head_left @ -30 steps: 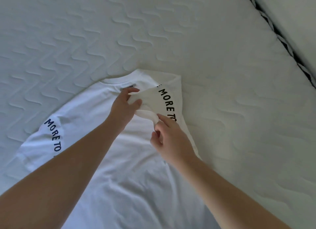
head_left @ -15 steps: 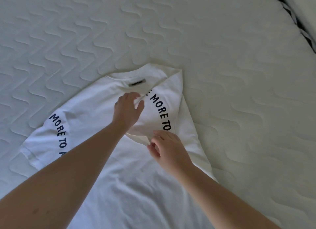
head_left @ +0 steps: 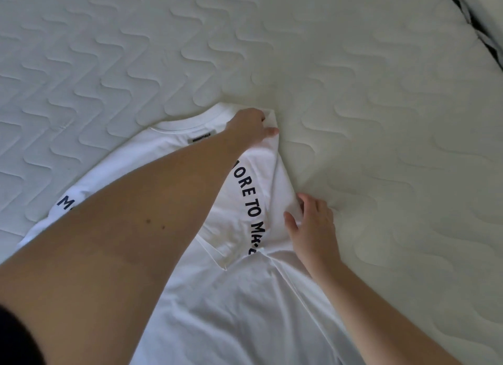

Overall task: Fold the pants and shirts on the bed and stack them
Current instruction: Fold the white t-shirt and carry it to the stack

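Right hand (head_left: 313, 228) lay nearest, at the right fold edge of the white shirt (head_left: 231, 310). Fingers were curled over the edge and thumb spread onto the folded-in sleeve (head_left: 261, 201), gripping the cloth there. Its forearm came in from the lower right, wrist low against the fabric.

Left forearm crossed the shirt body diagonally from lower left, covering much of the chest and part of the black lettering. Left hand (head_left: 250, 126) reached farther out to the top right corner of the shirt, by the shoulder. Fingers were bent round the corner of the fold and thumb pointed right along the edge, pinching the fabric.

Shirt lay flat on the bed (head_left: 381, 119), collar away from the person, right sleeve folded inward so the words "ORE TO MA" read down it. The other sleeve (head_left: 54, 209) was spread to the left, lettering mostly hidden by the arm. A grey neck label (head_left: 202, 139) showed below the collar.

Beyond was the white quilted mattress with a wave pattern, and a dark patterned strip (head_left: 487, 37) at the far right edge.
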The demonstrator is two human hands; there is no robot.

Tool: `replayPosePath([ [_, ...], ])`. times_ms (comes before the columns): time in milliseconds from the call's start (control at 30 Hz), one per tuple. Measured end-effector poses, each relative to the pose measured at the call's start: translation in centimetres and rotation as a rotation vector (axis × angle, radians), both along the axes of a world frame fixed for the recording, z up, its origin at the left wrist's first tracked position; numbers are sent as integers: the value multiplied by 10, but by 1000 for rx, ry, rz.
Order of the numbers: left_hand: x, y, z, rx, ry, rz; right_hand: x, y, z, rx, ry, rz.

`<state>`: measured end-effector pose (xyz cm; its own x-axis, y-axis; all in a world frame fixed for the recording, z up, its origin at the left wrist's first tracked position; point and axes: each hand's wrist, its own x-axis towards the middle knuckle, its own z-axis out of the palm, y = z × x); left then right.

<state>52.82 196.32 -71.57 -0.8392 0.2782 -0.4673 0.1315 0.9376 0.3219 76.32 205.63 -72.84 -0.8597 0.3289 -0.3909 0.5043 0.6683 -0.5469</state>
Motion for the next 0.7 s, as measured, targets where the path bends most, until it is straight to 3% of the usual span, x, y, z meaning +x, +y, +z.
replayPosePath([
  [100,-10,-1,-2,190,-26,107,-10,12,-7,-206,-46,-122],
  [200,-20,-5,-5,265,20,253,-16,22,-16,-281,-90,-184],
  [300,-25,-7,-11,286,-33,326,-19,27,-24,-291,-126,-170],
  [433,-30,-3,-11,285,-84,264,-20,28,-27,-256,-124,-101],
  [600,-33,-4,-12,415,-277,320,-21,31,-26,-242,-143,-41],
  [700,-28,-9,-14,427,-202,376,-19,32,-29,-253,-134,-33],
])
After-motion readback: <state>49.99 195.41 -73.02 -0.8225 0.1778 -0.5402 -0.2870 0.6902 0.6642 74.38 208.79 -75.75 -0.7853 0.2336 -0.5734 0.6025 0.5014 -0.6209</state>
